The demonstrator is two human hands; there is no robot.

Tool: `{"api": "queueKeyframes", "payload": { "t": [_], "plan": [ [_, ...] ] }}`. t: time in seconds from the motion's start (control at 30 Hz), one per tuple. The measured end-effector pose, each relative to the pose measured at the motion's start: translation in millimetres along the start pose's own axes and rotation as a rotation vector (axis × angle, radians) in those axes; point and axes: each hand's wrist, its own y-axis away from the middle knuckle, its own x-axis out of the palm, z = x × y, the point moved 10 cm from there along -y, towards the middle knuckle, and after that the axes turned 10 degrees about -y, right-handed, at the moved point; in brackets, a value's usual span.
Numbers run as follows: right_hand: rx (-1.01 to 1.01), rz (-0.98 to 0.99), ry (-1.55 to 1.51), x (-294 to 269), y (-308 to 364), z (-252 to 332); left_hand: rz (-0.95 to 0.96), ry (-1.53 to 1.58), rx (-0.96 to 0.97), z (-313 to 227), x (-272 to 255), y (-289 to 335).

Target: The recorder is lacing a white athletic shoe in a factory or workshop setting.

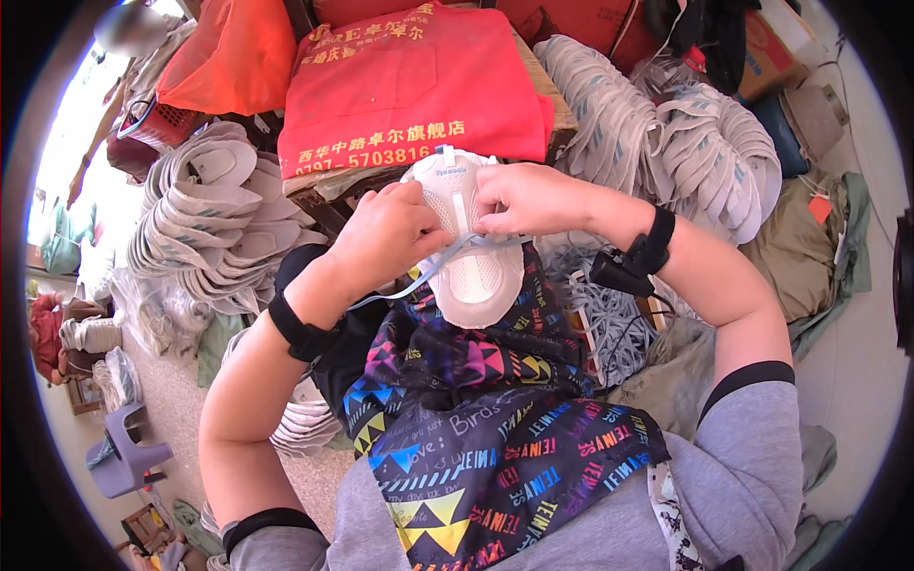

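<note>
A white shoe upper (pixel 468 285) with mesh panels lies before me, its tongue end pointing away and its toe toward my lap. A pale blue-grey shoelace (pixel 419 278) crosses it, one length trailing off to the left under my forearm. At the upper's left side my left hand (pixel 392 228) is closed, its thumb and fingertips pinched at the lace. My right hand (pixel 528 198) is closed over the right edge, fingertips pressed on the lace near the eyelets. The exact grip of both fingertips is partly hidden.
Ahead stands a wooden bench (pixel 547 90) covered by a red cloth bag (pixel 409 90). Stacked shoe uppers (pixel 205 214) lie at left, and more stacks (pixel 619 124) at right. A heap of grey-blue laces (pixel 609 309) sits by my right forearm. A grey plastic stool (pixel 129 452) stands far left.
</note>
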Motion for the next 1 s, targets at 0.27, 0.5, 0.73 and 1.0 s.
{"api": "queueKeyframes", "payload": {
  "t": [0.27, 0.5, 0.73, 1.0],
  "plan": [
    [0.113, -0.373, -0.56, 2, 17, -5, -0.243, 0.707, -0.421, 17, 6, 19],
    [0.011, -0.186, -0.906, -39, 29, 89, -0.271, 1.239, -0.316, -20, -66, 13],
    [0.118, -0.418, -1.075, -28, 9, 32, -0.424, 1.305, -0.456, 11, -3, 12],
    [0.083, -0.368, -0.859, -29, -2, 41, -0.302, 1.338, -0.474, 8, -9, 8]
  ]
}}
